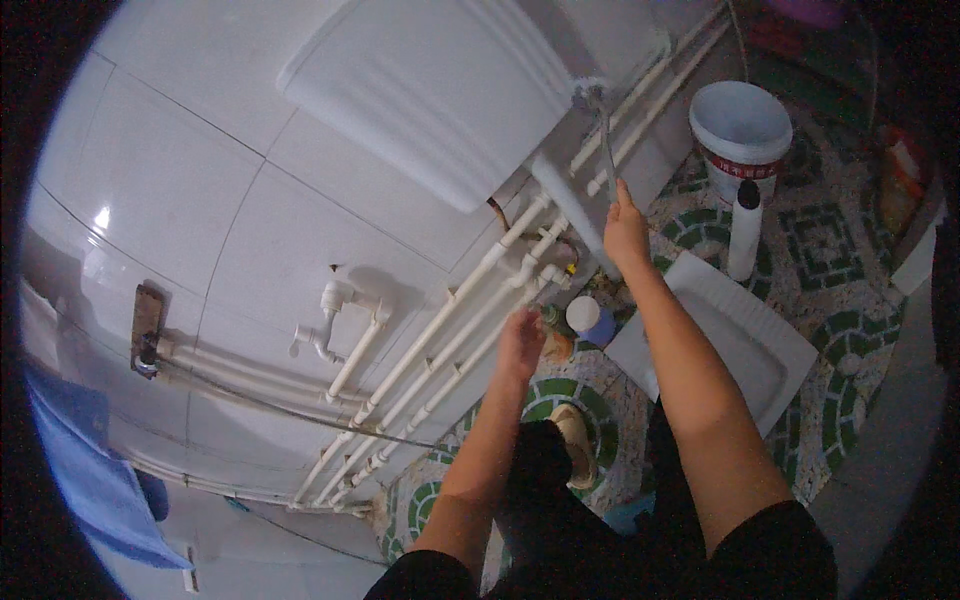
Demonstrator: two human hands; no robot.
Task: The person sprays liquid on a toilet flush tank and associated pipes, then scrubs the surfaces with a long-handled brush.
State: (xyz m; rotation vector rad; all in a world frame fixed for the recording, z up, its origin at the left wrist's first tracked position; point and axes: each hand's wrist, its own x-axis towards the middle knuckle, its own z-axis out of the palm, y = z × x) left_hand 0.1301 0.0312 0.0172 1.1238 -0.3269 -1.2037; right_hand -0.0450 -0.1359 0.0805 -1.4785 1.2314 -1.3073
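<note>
My right hand [628, 231] is closed around the lower end of a thin grey rod or cord [606, 142]. It hangs from a fitting [589, 90] at the corner of a white wall-mounted toilet cistern [427, 97]. Beside that hand, a thick white flush pipe [570, 206] slopes down from the cistern. My left hand [523, 345] is in front of the wall pipes with its fingers curled; whether anything is inside them is hidden. Just past it, a tub with a white lid and blue side [591, 319] stands on the floor. Beneath my right forearm lies a white squat toilet pan [750, 360].
White plastic pipes [442, 311] run along the tiled wall, with a tap [311, 337] on the left. A white bucket [739, 124] and a black-capped white bottle [745, 240] stand on the patterned floor. A blue cloth [90, 457] hangs at left; a thin hose [300, 409] crosses the pipes.
</note>
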